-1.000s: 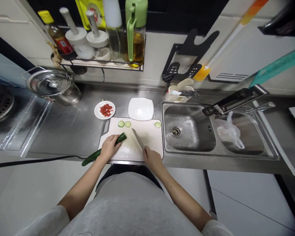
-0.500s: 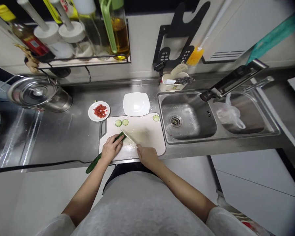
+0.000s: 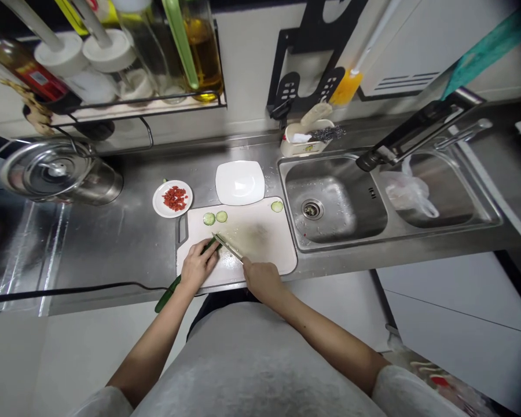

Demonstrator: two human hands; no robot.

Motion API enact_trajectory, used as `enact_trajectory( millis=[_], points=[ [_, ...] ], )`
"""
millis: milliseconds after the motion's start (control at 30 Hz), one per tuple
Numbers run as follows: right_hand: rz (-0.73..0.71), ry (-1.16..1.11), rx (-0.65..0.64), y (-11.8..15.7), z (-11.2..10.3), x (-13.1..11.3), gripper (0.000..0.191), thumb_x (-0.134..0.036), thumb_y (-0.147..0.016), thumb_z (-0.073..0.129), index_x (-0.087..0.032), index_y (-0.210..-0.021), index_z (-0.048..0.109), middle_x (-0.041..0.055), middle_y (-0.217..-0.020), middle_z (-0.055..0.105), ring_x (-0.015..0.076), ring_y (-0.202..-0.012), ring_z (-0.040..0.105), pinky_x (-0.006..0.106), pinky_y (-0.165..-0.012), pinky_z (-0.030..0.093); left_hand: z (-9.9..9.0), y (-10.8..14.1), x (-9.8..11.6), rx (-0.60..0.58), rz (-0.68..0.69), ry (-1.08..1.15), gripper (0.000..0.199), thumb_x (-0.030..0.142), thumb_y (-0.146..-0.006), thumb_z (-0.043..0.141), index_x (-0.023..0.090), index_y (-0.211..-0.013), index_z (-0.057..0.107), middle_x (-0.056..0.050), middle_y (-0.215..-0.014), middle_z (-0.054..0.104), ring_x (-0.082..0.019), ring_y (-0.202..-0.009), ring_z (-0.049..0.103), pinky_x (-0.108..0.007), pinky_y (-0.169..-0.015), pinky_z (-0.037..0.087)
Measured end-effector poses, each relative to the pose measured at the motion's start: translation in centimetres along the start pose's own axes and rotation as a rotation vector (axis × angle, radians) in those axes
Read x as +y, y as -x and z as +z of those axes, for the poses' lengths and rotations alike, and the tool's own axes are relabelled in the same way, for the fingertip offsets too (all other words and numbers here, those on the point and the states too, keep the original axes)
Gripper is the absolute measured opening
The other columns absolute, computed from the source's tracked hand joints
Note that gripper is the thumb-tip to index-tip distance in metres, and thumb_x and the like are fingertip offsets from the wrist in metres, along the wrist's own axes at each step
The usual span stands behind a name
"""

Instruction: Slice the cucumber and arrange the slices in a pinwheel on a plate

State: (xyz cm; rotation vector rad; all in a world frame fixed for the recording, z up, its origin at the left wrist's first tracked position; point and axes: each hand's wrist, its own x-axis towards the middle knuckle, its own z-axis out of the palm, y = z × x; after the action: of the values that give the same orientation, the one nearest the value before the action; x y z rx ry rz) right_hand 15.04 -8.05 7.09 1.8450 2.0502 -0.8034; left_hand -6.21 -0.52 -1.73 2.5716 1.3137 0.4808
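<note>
Stainless-steel countertop [image 3: 113,231] is supporting a white cutting board [image 3: 264,246], where a kitchen knife [image 3: 229,247] is meeting a cucumber [image 3: 167,294].
Fingers of the left hand [image 3: 196,266] are curling over the cucumber, its far end sticking out just past their tips; those of the right hand [image 3: 263,280] are wrapping the knife's handle, while two cucumber slices [image 3: 215,218] are lying beyond the left fingertips, and a white squarish plate [image 3: 240,182] is sitting farther ahead.
</note>
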Motion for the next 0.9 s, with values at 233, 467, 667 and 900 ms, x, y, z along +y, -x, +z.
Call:
enact_trajectory(
  millis=[233, 467, 667, 900],
  points=[
    [0.013, -0.041, -0.018, 0.1, -0.2, -0.2, 0.033, -0.015, -0.096, 0.030, -0.015, -0.123, 0.049, 0.0135, -0.087, 0.072, 0.0268, -0.084, 0.070, 0.033, -0.070, 0.047, -0.1, 0.0, 0.1, 0.008, -0.010, 0.021, 0.034, 0.030, -0.092, 0.052, 0.025, -0.123, 0.065, -0.010, -0.119, 0.062, -0.022, -0.105, 0.058, -0.037, -0.092, 0.049],
    [0.014, -0.063, -0.068, -0.2, -0.1, -0.3, 0.031, -0.015, -0.096, 0.031, -0.015, -0.121, 0.049, 0.0141, -0.089, 0.072, 0.0262, -0.086, 0.071, 0.032, -0.071, 0.048, -0.1, -0.1, 0.1, 0.012, -0.001, 0.033, 0.034, 0.028, -0.091, 0.053, 0.024, -0.123, 0.065, -0.009, -0.119, 0.063, -0.022, -0.105, 0.058, -0.036, -0.093, 0.049],
    [0.009, -0.089, -0.109, -0.6, -1.0, -0.4, 0.031, -0.008, -0.091, 0.034, -0.014, -0.117, 0.050, 0.0145, -0.091, 0.072, 0.0257, -0.090, 0.070, 0.032, -0.072, 0.049, -0.1, -0.2, -0.1, 0.011, 0.001, 0.055, 0.033, 0.030, -0.092, 0.052, 0.024, -0.122, 0.065, -0.009, -0.120, 0.064, -0.021, -0.106, 0.059, -0.037, -0.095, 0.049],
    [0.000, -0.160, -0.151, -0.8, -2.1, -0.6, 0.033, -0.007, -0.089, 0.038, -0.011, -0.119, 0.050, 0.0158, -0.093, 0.071, 0.0256, -0.094, 0.069, 0.033, -0.076, 0.050, -0.2, -0.1, -0.2, 0.000, -0.018, 0.087, 0.034, 0.032, -0.093, 0.051, 0.026, -0.123, 0.065, -0.008, -0.123, 0.063, -0.022, -0.108, 0.060, -0.038, -0.096, 0.049]
  ],
)
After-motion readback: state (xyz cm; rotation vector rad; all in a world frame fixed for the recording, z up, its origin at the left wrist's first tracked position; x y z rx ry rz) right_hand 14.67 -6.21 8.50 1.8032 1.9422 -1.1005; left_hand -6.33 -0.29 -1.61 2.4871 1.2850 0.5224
